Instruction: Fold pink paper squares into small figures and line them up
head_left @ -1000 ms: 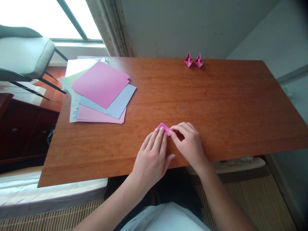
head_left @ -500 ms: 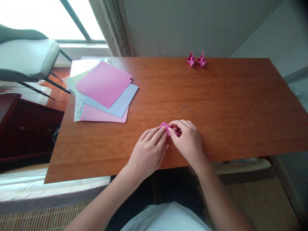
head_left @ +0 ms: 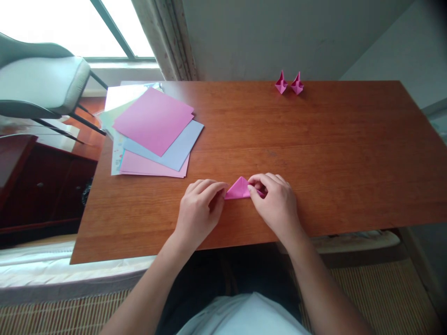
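Note:
A small folded piece of pink origami paper (head_left: 239, 188) shows as a triangle near the table's front edge, its peak pointing away from me. My left hand (head_left: 201, 204) pinches its left corner between thumb and fingers. On the other side, my right hand (head_left: 274, 200) is closed on the right part, with thumb and index finger at the fold. Fingers hide both ends of the paper. Far off at the back edge stand two finished-looking pink origami figures (head_left: 281, 83), side by side, each with a tall point.
Sheets of pink paper (head_left: 153, 121), blue paper (head_left: 179, 149) and light pink paper (head_left: 150, 166) lie overlapping on the left of the wooden table (head_left: 331, 149). Beyond the left edge are a pale chair (head_left: 42, 81) and a dark red cabinet (head_left: 52, 186).
My left hand has moved left from the top of the paper to its left corner, uncovering the triangle. My right hand keeps its grip. The view has shifted slightly.

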`<act>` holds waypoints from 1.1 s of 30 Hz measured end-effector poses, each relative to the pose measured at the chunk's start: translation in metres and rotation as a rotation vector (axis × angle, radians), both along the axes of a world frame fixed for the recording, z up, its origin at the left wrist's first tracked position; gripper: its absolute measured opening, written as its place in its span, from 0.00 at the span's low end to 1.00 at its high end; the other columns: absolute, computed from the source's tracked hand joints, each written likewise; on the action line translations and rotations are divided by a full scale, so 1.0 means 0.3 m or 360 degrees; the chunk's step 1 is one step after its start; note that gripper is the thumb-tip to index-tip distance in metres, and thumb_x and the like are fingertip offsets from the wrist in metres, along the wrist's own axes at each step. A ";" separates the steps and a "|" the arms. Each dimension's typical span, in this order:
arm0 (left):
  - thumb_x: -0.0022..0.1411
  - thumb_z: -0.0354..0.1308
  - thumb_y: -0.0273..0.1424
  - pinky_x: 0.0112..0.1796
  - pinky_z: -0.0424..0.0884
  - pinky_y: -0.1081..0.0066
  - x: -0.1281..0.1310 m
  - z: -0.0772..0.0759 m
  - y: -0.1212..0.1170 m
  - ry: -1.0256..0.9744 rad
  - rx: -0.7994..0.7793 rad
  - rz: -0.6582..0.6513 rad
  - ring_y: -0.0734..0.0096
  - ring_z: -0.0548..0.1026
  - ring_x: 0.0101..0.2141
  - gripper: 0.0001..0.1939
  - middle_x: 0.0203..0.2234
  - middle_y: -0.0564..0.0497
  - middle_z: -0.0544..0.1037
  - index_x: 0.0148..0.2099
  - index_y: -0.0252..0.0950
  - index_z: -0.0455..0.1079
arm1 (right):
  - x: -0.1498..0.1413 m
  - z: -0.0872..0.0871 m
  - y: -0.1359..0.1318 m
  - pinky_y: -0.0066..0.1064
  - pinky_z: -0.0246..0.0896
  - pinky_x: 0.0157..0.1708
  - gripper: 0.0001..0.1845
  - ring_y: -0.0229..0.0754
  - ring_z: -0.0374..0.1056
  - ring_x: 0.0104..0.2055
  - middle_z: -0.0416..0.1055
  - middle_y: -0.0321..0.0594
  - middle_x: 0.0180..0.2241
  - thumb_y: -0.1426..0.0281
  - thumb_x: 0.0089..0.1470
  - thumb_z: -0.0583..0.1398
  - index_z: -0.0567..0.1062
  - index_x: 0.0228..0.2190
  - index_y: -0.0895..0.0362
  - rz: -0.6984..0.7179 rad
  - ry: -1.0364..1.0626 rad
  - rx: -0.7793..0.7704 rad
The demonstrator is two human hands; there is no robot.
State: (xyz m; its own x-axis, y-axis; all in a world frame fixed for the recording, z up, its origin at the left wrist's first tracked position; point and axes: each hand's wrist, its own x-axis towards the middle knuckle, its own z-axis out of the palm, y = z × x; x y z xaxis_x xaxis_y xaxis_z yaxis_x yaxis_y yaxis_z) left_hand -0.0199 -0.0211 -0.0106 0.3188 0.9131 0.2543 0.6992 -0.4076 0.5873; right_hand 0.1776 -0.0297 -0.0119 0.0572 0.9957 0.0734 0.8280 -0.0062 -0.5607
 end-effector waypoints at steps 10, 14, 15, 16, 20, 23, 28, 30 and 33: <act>0.69 0.54 0.31 0.40 0.64 0.62 0.045 0.002 0.002 0.0391 -0.0032 0.0039 0.61 0.73 0.37 0.08 0.35 0.49 0.79 0.43 0.40 0.76 | -0.003 0.002 -0.001 0.37 0.59 0.40 0.03 0.47 0.68 0.36 0.75 0.38 0.30 0.71 0.58 0.62 0.77 0.32 0.52 0.0016 -0.0006 0.0017; 0.70 0.53 0.31 0.40 0.63 0.61 0.064 0.003 -0.008 0.0533 0.0002 0.0065 0.58 0.73 0.39 0.10 0.36 0.48 0.78 0.47 0.40 0.75 | -0.003 -0.003 -0.004 0.36 0.58 0.40 0.03 0.46 0.67 0.37 0.75 0.38 0.31 0.70 0.58 0.62 0.77 0.32 0.52 0.0012 -0.0018 0.0042; 0.70 0.53 0.31 0.40 0.63 0.60 0.067 0.003 -0.011 0.0563 0.0012 0.0064 0.58 0.73 0.39 0.10 0.37 0.48 0.78 0.48 0.40 0.75 | -0.004 -0.005 -0.005 0.36 0.58 0.40 0.03 0.46 0.67 0.37 0.75 0.37 0.31 0.70 0.58 0.62 0.77 0.32 0.52 0.0007 -0.0025 0.0046; 0.70 0.53 0.31 0.41 0.63 0.60 0.068 0.003 -0.013 0.0590 0.0021 0.0063 0.57 0.73 0.40 0.10 0.37 0.48 0.78 0.49 0.40 0.74 | -0.004 -0.006 -0.005 0.36 0.58 0.40 0.03 0.46 0.67 0.37 0.75 0.37 0.31 0.70 0.58 0.62 0.77 0.32 0.52 0.0003 -0.0032 0.0047; 0.70 0.52 0.32 0.40 0.63 0.60 0.066 -0.002 -0.017 0.0636 0.0055 0.0059 0.57 0.72 0.40 0.11 0.37 0.48 0.78 0.49 0.40 0.74 | -0.005 -0.007 -0.006 0.36 0.58 0.41 0.02 0.45 0.67 0.37 0.75 0.36 0.31 0.70 0.58 0.63 0.77 0.32 0.52 -0.0001 -0.0043 0.0054; 0.70 0.52 0.31 0.40 0.63 0.60 0.064 -0.006 -0.014 0.0633 0.0070 0.0063 0.58 0.73 0.40 0.10 0.37 0.48 0.78 0.49 0.40 0.74 | -0.006 -0.008 -0.005 0.36 0.58 0.41 0.02 0.45 0.67 0.37 0.75 0.36 0.31 0.70 0.58 0.63 0.77 0.32 0.52 -0.0001 -0.0044 0.0055; 0.69 0.52 0.28 0.41 0.67 0.60 0.076 0.002 -0.035 0.0603 0.0172 0.0085 0.57 0.74 0.40 0.11 0.39 0.45 0.79 0.48 0.37 0.74 | -0.006 -0.011 -0.005 0.36 0.58 0.40 0.02 0.45 0.67 0.37 0.75 0.35 0.31 0.70 0.57 0.63 0.76 0.32 0.51 -0.0006 -0.0034 0.0041; 0.68 0.51 0.25 0.45 0.69 0.59 0.085 0.008 -0.062 0.0511 0.0269 0.0022 0.57 0.75 0.44 0.14 0.46 0.43 0.79 0.53 0.35 0.73 | -0.007 -0.013 -0.005 0.36 0.58 0.40 0.02 0.45 0.67 0.37 0.75 0.35 0.31 0.71 0.57 0.63 0.76 0.32 0.51 -0.0008 -0.0038 0.0050; 0.67 0.50 0.23 0.56 0.68 0.59 0.102 0.007 -0.110 0.0464 0.0292 -0.0180 0.56 0.71 0.57 0.22 0.58 0.40 0.74 0.61 0.29 0.68 | -0.009 -0.014 -0.006 0.36 0.58 0.39 0.03 0.45 0.67 0.37 0.75 0.35 0.31 0.71 0.57 0.63 0.76 0.32 0.51 -0.0016 -0.0046 0.0061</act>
State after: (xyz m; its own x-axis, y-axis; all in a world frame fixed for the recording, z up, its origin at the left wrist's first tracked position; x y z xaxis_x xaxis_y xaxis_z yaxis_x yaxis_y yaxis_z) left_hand 0.0107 -0.0542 -0.0085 0.4984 0.8155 0.2941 0.7711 -0.5721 0.2796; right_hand 0.1750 -0.0314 -0.0162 0.0648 0.9914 0.1134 0.8439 0.0062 -0.5364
